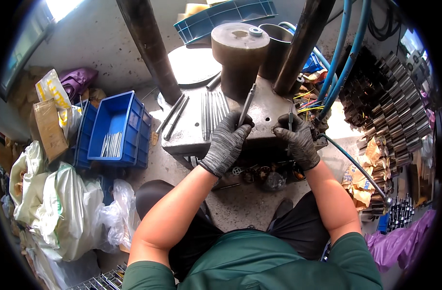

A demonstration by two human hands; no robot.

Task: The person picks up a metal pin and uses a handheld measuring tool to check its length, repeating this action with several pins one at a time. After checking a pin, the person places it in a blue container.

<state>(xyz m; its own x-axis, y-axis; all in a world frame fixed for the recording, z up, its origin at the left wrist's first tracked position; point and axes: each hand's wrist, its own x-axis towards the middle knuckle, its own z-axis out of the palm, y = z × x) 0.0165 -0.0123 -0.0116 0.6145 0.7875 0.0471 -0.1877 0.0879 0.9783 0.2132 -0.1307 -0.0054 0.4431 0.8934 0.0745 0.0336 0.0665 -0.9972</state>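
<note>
My left hand (226, 145), in a grey knit glove, is closed round the lower end of a metal shaft (248, 102) that points up and slightly right. Opposite it, my right hand (302, 144), gloved alike, pinches a slim dark tool with a narrow tip (290, 119); its exact kind is too small to make out. Both hands are above the front edge of a steel machine table (264, 129). Left of my left hand, several thin metal rods (212, 113) lie side by side on the table. Farther left are two darker, thicker rods (176, 118).
Behind the hands rises a thick metal cylinder (240, 53) with a small ring (255, 31) on top, between two dark columns (151, 53). A blue crate (117, 121) with rods stands left. Blue hoses (334, 72), a lever (361, 174) and stacked metal tubes (395, 106) are right.
</note>
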